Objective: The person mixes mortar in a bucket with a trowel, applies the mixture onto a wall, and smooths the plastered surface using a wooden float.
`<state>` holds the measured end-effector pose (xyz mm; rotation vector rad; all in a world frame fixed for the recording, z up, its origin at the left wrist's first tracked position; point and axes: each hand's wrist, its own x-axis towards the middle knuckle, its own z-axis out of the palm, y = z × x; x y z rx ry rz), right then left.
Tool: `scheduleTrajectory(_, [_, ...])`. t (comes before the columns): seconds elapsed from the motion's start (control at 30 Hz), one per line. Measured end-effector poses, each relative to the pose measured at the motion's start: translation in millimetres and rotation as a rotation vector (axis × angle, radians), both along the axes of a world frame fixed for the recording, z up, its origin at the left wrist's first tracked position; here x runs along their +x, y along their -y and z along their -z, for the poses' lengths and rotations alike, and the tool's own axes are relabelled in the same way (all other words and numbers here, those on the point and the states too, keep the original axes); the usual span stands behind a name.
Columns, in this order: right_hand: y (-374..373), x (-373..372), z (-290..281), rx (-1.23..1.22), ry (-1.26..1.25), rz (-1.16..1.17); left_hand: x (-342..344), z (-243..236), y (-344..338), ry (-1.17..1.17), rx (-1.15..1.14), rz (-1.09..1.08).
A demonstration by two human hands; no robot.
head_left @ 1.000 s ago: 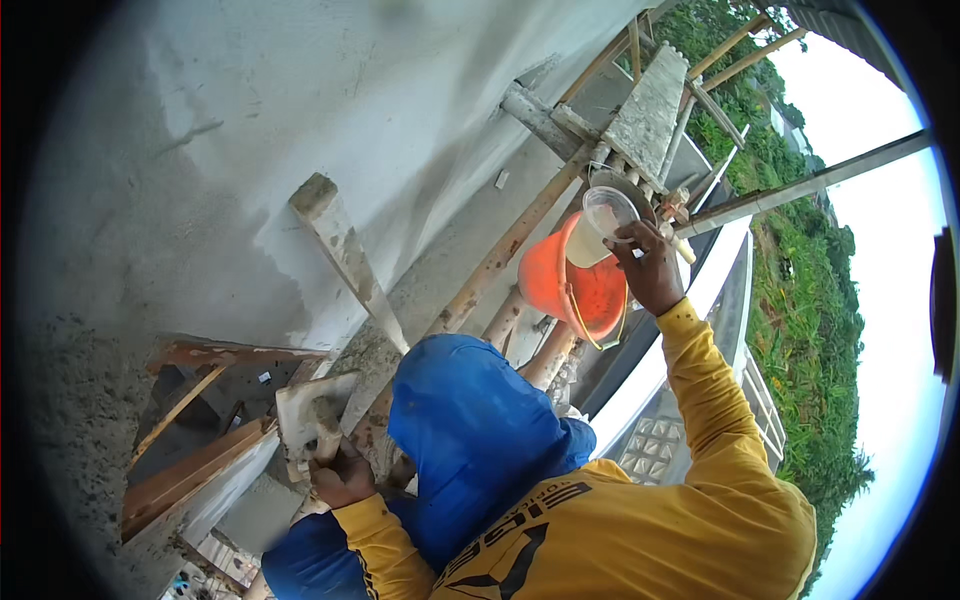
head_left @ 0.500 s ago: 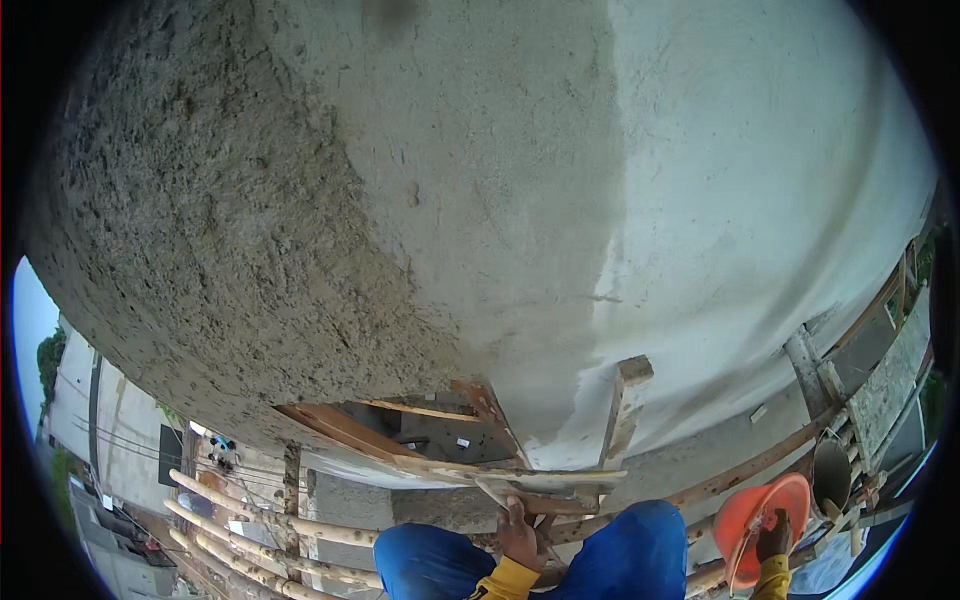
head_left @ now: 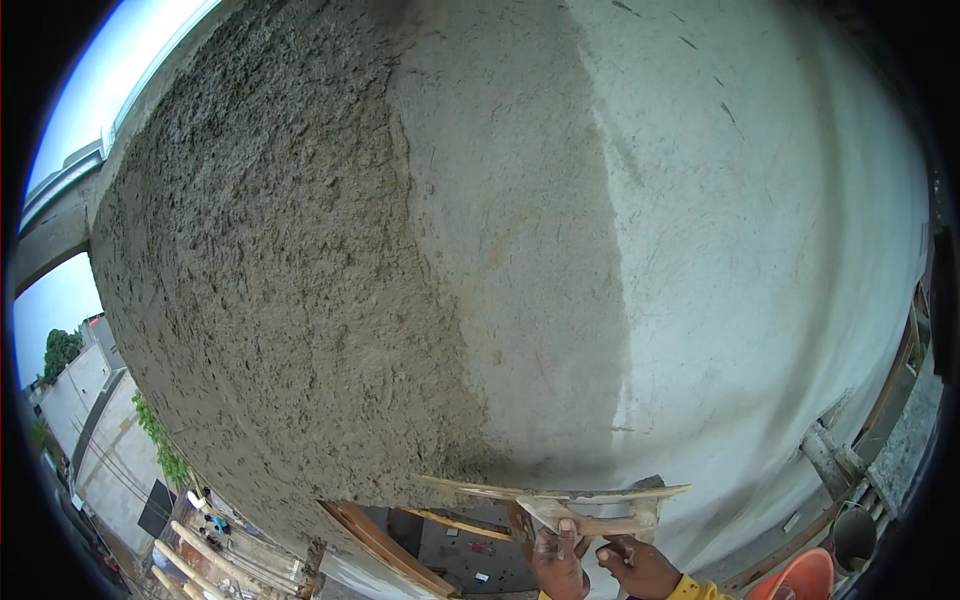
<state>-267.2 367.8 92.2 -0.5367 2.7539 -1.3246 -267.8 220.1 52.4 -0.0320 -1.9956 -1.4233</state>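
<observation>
My left hand (head_left: 560,560) is closed on a long wooden float (head_left: 590,525), its thumb upright over the handle. Just right of it, my right hand (head_left: 640,568) is curled by the float, and what its fingers hold is unclear. The float lies horizontally at the lower middle, close to the plastered wall (head_left: 300,250). This wall has rough grey mortar at left, a smoother grey band in the middle and a pale finish at right.
An opening with timber edges (head_left: 375,540) is below the wall. An orange bucket (head_left: 800,575) and a dark bucket (head_left: 852,535) stand at lower right. Scaffold poles (head_left: 190,550) and small figures of people (head_left: 215,525) are far below at left; sky shows beyond.
My view has swung from the scaffold up to the wall. My right hand has left the orange bucket, with no clear container visible, and joined my left at the float, which is raised.
</observation>
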Motion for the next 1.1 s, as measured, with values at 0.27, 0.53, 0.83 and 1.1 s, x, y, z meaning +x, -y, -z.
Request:
scheduleTrajectory(0.27, [57.3,-28.8,-58.5,-1.109,-0.109,0.296,-24.6,-54.2,10.2,0.398,1.182,0.668])
scheduleTrajectory(0.53, [35.8,-13.0,-136.3,0.125,-0.960,-0.017,-29.8,-104.2,43.1,0.081,0.978,0.307])
scheduleTrajectory(0.83, [22.8,-64.6,-139.2,0.306,-0.961,-0.008,-27.9,-139.7,45.1,-0.020,0.448,0.523])
scheduleTrajectory(1.1, [-41.9,-171.9,-336.0,-0.194,-1.090,0.534,-37.4,-9.8,80.5,0.183,-0.110,0.354])
